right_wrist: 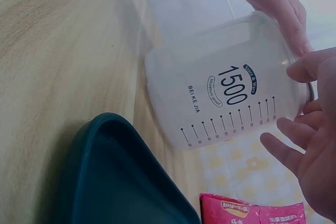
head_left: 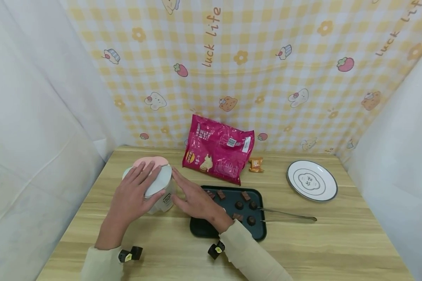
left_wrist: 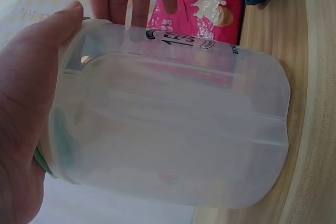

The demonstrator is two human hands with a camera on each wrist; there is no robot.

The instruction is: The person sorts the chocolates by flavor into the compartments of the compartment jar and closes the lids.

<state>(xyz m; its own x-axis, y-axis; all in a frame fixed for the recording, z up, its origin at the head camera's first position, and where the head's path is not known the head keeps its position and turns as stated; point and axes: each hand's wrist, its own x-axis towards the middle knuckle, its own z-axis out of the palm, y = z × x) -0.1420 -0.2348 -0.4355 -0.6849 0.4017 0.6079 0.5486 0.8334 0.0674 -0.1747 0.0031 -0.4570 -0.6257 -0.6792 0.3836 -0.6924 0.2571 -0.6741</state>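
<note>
A clear plastic jar (head_left: 166,200) marked 1500 stands upright at the left of the table. Its lid (head_left: 161,182) shows pink and pale blue sections. Across the top of the lid lies my left hand (head_left: 131,197), fingers extended and thumb by the near rim. My right hand (head_left: 195,199) is at the jar's right side, fingers fairly straight and the index fingertip by the lid's rim. Through the wall of the jar (left_wrist: 173,119), the left wrist view shows no clear contents. In the right wrist view the right thumb is close to the upper jar (right_wrist: 226,77).
Right of the jar, a dark tray (head_left: 205,230) holds several chocolates, with metal tongs (head_left: 290,214) leaning over its right edge. Behind it lie a magenta snack bag (head_left: 219,148) and an orange-wrapped sweet (head_left: 256,164). A white plate (head_left: 328,186) sits at the right.
</note>
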